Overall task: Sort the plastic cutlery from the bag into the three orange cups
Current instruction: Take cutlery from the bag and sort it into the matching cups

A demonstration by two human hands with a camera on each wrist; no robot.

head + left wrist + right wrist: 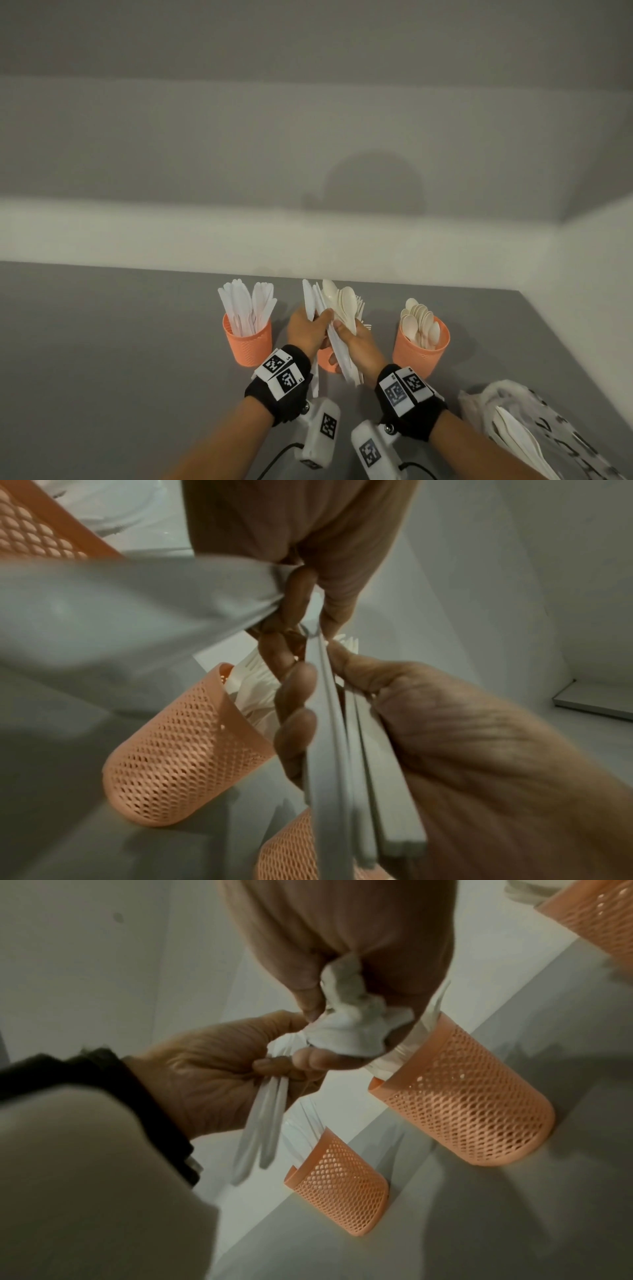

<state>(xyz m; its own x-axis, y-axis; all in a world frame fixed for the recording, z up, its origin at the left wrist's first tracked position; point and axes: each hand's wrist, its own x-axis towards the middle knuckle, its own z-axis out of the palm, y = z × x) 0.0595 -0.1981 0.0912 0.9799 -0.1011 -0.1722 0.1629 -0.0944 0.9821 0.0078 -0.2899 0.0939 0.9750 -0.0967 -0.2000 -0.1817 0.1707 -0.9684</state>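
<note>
Three orange mesh cups stand in a row on the grey table. The left cup (247, 337) holds white knives and the right cup (420, 346) holds cream spoons. My hands hide most of the middle cup (325, 364); the left wrist view shows forks in this middle cup (185, 750). My right hand (342, 329) grips a mixed bundle of cutlery (342, 305) above the middle cup. My left hand (318, 317) pinches a few white knives (263, 1123) at the bundle's left side. The bag (513, 428) lies at the lower right with more cutlery inside.
A pale wall runs close behind the cups, and the table's (102, 342) right edge meets a side wall. Grey tabletop stretches to the left of the cups.
</note>
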